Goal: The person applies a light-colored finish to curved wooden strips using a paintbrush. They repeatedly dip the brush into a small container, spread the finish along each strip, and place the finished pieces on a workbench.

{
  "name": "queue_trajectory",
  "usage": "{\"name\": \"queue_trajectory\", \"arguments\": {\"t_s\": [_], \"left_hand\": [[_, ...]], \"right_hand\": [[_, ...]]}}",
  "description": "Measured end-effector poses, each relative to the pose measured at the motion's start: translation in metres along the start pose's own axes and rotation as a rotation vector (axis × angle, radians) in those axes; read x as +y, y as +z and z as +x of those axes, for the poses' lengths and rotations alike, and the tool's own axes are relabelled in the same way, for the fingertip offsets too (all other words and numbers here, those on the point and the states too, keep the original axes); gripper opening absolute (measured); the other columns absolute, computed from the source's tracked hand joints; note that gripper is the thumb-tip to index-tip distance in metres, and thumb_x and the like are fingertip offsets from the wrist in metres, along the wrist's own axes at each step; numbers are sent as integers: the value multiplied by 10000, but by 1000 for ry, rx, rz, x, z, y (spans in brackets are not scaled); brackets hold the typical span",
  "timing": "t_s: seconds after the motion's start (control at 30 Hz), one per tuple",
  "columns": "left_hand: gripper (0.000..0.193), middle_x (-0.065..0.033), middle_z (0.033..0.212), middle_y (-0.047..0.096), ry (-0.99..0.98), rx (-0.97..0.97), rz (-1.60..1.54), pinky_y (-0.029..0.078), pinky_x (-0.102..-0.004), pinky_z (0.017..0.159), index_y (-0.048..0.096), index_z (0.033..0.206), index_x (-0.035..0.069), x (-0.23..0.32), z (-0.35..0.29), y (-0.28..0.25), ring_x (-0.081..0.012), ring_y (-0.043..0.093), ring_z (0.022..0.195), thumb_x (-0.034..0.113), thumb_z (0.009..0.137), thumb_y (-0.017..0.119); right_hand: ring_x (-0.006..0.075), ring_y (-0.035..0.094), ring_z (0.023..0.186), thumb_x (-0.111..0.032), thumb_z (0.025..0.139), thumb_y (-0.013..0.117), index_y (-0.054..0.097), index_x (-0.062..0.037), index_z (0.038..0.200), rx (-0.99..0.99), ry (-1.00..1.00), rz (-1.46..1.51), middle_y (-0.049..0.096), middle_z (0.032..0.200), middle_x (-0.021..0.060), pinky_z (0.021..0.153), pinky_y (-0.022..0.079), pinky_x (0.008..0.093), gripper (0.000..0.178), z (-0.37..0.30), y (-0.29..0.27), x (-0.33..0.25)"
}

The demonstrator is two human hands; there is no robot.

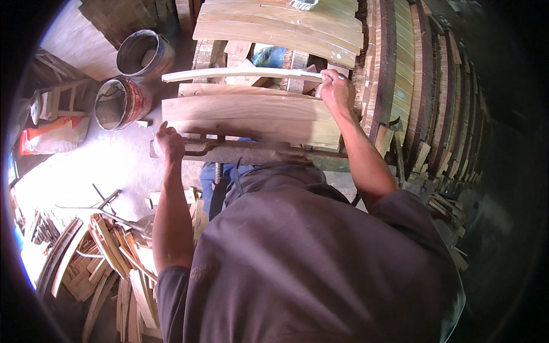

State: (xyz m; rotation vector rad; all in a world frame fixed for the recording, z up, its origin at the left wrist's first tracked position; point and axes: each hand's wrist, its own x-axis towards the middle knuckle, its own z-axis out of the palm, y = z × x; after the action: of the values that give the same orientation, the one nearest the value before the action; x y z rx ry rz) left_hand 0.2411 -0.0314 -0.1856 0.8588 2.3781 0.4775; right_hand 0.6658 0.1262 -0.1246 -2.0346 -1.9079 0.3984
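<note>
My right hand is closed around the right end of a thin, pale wood strip. The strip runs leftward, raised above a wide light-brown board that lies across in front of me. Below the board's left end is my left hand, holding nothing that I can make out. Its fingers are loosely bent and partly apart, with one pointing up near the board's corner. Beneath the board's near edge a dusty metal bar crosses close to my body.
More joined boards lie beyond. Stacked wood panels stand in rows at the right. Two buckets, a red one and a dark one, are at the far left. Wood offcuts pile up on the floor at the near left.
</note>
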Motion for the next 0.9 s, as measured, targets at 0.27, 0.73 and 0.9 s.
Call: {"name": "queue_trajectory", "arguments": {"t_s": [0.27,0.73,0.9], "left_hand": [[451,-142,847,718,85,54,49,499,-337,694,569,1296,-46,-22,12,11,-194,659,737,107,873,538],[492,-173,921,726,57,41,93,510,-391,792,597,1295,-2,-6,2,1,-270,689,835,150,833,526],[473,-176,949,727,39,15,37,506,-402,836,598,1296,7,-6,3,2,-289,692,866,155,851,535]], "right_hand": [[356,682,851,-160,883,601,723,-170,1014,-1,53,-62,708,946,147,750,536,444,180,-1,-16,24],[346,666,905,-140,861,605,745,-172,1030,112,136,-185,693,984,148,827,522,428,221,0,-37,82],[352,657,932,-48,800,595,742,-136,1028,219,48,-198,691,990,152,857,517,431,285,-1,-43,101]]}}
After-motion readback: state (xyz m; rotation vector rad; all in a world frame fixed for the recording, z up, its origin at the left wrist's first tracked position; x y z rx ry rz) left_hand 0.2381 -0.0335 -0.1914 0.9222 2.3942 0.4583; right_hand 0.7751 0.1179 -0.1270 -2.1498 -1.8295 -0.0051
